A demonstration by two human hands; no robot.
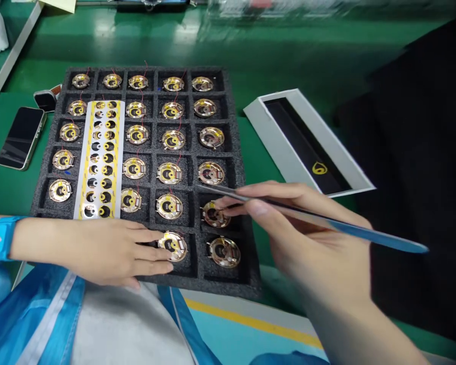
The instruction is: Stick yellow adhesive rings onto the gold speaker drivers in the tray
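A black foam tray (247, 276) holds rows of round, gold-rimmed watch parts, most with yellow pieces and several with thin red wires. My left hand (110, 251) lies flat across the tray's near left, fingers stretched out, fingertips on a watch part (176, 247) in the nearest row. My right hand (311, 228) grips metal tweezers (349, 232) between thumb and fingers, tips pointing left above the right columns. Fingers of that hand reach over a watch part (213, 215) and partly cover it. A white-and-yellow sticker sheet (101, 167) with round cutouts rests on the tray's second column.
Right of the tray lies a white open box (273, 137) with a black inside. A phone (22, 137) and a small square watch-like item (45, 100) lie left on the green table (163, 45). Dark material (414, 167) fills the right side. Clear plastic (281, 10) lies at the back.
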